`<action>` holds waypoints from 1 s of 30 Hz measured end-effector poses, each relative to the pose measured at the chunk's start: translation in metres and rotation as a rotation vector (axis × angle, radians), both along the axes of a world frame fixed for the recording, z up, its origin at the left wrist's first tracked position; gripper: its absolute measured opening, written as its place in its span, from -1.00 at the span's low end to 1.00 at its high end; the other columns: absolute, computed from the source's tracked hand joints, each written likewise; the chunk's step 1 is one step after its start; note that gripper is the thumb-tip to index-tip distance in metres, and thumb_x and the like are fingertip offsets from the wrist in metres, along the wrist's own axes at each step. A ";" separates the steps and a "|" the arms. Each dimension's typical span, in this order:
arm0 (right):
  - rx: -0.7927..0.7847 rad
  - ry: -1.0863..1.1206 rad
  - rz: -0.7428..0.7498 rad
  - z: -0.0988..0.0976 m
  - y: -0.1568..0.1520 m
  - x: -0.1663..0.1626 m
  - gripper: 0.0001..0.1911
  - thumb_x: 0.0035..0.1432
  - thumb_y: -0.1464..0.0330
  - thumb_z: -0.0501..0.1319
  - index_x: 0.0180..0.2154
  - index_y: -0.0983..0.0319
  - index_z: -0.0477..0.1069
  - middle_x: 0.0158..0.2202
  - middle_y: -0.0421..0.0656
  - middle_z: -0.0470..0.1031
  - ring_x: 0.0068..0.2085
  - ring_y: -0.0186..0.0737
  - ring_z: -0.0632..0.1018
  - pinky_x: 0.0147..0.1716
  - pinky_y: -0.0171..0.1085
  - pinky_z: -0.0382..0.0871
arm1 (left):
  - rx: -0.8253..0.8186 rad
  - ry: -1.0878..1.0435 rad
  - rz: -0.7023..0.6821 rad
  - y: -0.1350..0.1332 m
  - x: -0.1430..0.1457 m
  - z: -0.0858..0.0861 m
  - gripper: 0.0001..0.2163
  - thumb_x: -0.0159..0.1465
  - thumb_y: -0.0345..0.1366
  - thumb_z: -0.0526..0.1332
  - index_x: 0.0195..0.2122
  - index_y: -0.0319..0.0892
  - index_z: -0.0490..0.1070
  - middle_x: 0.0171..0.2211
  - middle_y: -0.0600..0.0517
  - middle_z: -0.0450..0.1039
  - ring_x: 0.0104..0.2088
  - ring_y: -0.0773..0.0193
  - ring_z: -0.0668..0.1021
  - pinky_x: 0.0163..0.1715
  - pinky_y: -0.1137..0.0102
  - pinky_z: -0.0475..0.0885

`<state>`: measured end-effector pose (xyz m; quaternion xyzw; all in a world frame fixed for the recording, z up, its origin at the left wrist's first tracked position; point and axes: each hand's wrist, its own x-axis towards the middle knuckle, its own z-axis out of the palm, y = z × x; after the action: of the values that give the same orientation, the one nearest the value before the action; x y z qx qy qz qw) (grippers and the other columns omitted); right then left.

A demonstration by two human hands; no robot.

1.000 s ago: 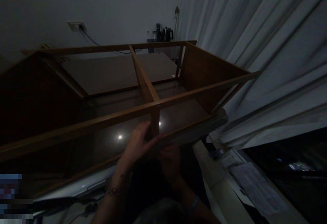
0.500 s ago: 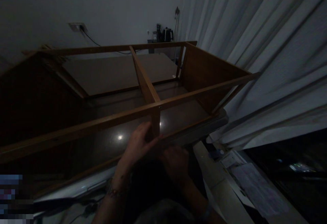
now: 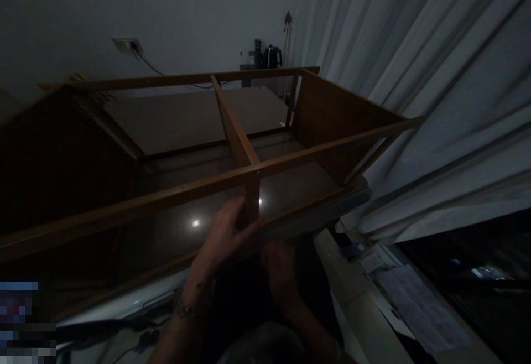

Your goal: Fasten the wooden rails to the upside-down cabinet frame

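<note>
The right hand (image 3: 281, 270) differs most from half a second ago: it now sits slightly farther left, its blurred fingers curled just beyond the near edge of the wooden furniture frame (image 3: 174, 199); I cannot tell whether they pinch anything. The left hand (image 3: 222, 232) matches the earlier views, clasped about the lower part of the short wooden upright (image 3: 252, 193), thumb stretched across its near side and fingertips hidden behind it. The furniture frame has likewise stayed put, spanning the scene from the near left to the curtain (image 3: 418, 71) at the right, its middle divider (image 3: 234, 126) running from the far rail to the near rail just above that upright. A small dark screw hole or fastener (image 3: 260, 173) shows at this near joint. At the near right, a printed sheet (image 3: 421, 303) carries rows of writing too blurred to read. On the far side, a black kettle (image 3: 271, 56) stands near the curtain, and a cord (image 3: 147, 62) hangs from a wall socket (image 3: 123, 44) at the left.
</note>
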<state>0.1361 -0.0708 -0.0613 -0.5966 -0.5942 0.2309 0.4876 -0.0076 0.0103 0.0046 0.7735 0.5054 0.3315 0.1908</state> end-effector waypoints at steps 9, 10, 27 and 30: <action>-0.046 0.066 0.077 -0.005 0.004 0.013 -0.45 0.39 0.01 -0.09 -0.45 0.17 0.41 -0.49 -0.18 0.47 -0.40 -0.21 0.48 -0.34 -0.23 0.24 | -0.006 -0.004 0.009 -0.001 0.000 0.001 -0.64 0.26 0.01 0.23 -0.06 -0.14 0.39 -0.13 -0.04 0.51 -0.16 0.14 0.57 -0.18 0.29 0.50; 0.010 -0.023 0.056 -0.004 0.005 0.016 -0.49 0.38 0.01 -0.05 -0.39 0.18 0.44 -0.44 -0.17 0.51 -0.36 -0.21 0.49 -0.29 -0.23 0.24 | -0.004 -0.004 0.011 -0.001 0.000 0.001 -0.63 0.26 0.00 0.23 -0.05 -0.14 0.39 -0.12 -0.04 0.51 -0.15 0.14 0.57 -0.18 0.29 0.50; 0.497 -0.517 0.066 -0.008 0.017 0.032 -0.62 0.43 0.29 0.06 -0.44 0.17 0.46 -0.53 -0.27 0.58 -0.44 -0.30 0.50 -0.23 -0.18 0.06 | -0.040 -0.053 0.002 -0.001 0.002 0.002 -0.63 0.27 -0.01 0.23 -0.04 -0.15 0.38 -0.10 -0.07 0.51 -0.14 0.13 0.56 -0.16 0.26 0.49; 0.428 -0.440 0.030 -0.013 0.013 0.024 -0.56 0.46 0.31 -0.04 -0.42 0.19 0.47 -0.52 -0.23 0.59 -0.46 -0.29 0.52 -0.23 -0.18 0.10 | -0.026 -0.047 0.012 -0.001 0.001 0.001 -0.64 0.27 0.00 0.23 -0.05 -0.15 0.39 -0.11 -0.06 0.51 -0.16 0.13 0.57 -0.19 0.28 0.50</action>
<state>0.1600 -0.0577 -0.0748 -0.5072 -0.7296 -0.0269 0.4580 -0.0062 0.0094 0.0052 0.7601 0.5095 0.3438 0.2108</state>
